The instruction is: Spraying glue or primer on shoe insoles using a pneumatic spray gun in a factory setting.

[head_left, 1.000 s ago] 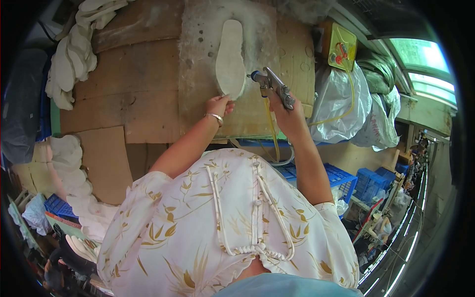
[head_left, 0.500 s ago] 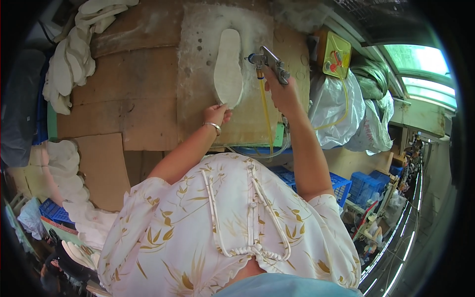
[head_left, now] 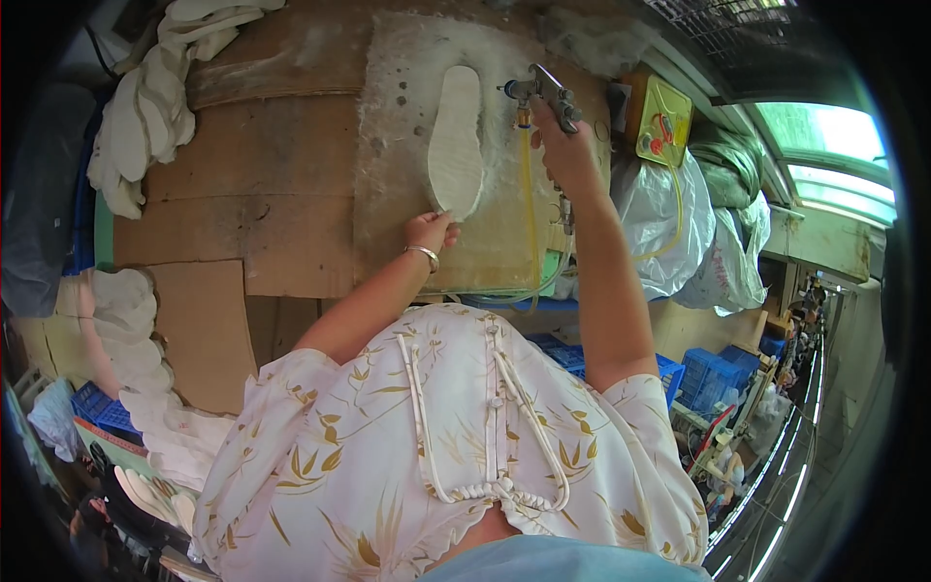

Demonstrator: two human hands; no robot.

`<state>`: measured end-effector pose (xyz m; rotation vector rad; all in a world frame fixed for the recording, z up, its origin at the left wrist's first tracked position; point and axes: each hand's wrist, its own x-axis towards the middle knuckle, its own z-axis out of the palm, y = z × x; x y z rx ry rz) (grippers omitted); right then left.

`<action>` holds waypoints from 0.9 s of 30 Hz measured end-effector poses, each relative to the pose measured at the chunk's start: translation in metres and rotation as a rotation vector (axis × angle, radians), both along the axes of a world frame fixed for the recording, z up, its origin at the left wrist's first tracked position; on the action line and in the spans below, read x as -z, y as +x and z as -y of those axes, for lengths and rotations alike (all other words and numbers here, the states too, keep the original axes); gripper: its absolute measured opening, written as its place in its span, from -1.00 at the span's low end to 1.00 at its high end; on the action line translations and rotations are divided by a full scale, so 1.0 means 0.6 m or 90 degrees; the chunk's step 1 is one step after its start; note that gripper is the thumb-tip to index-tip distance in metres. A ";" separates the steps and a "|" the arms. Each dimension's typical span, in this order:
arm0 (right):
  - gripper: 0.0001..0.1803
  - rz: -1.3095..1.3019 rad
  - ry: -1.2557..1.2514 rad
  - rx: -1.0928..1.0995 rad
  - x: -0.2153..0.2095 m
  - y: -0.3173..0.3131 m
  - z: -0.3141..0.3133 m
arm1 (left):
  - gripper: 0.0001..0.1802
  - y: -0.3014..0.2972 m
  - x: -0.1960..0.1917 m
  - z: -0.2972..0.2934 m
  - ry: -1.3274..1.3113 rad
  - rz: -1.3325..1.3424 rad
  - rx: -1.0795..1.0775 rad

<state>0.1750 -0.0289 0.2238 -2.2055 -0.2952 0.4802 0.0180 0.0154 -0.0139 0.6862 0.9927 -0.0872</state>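
Note:
A white insole (head_left: 455, 142) lies flat on a stained cardboard sheet (head_left: 393, 184), its toe end away from me or its heel, I cannot tell which. The near end is pinched between the fingers of my left hand (head_left: 431, 231), which wears a bracelet at the wrist. To the right of the insole, my right hand (head_left: 565, 147) is wrapped round the handle of a metal spray gun (head_left: 549, 95). Its nozzle points left, over the sheet. From the gun a yellowish hose (head_left: 529, 209) hangs down to the table's front edge.
White insoles pile up at the far left (head_left: 145, 126), and more overlap in a row (head_left: 131, 330) at the near left. A yellow container (head_left: 663, 116) stands at the right, above clear plastic bags (head_left: 664, 228). Blue crates (head_left: 713, 378) sit lower right.
The insole, the cardboard and both hands appear slightly lower and farther right in the picture. The spray gun still points left, and my left fingers keep their pinch on the insole.

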 end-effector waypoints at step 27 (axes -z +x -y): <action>-0.61 -0.065 -0.039 -0.013 -0.007 -0.085 0.116 | -0.81 0.002 -0.003 0.005 0.011 0.009 0.012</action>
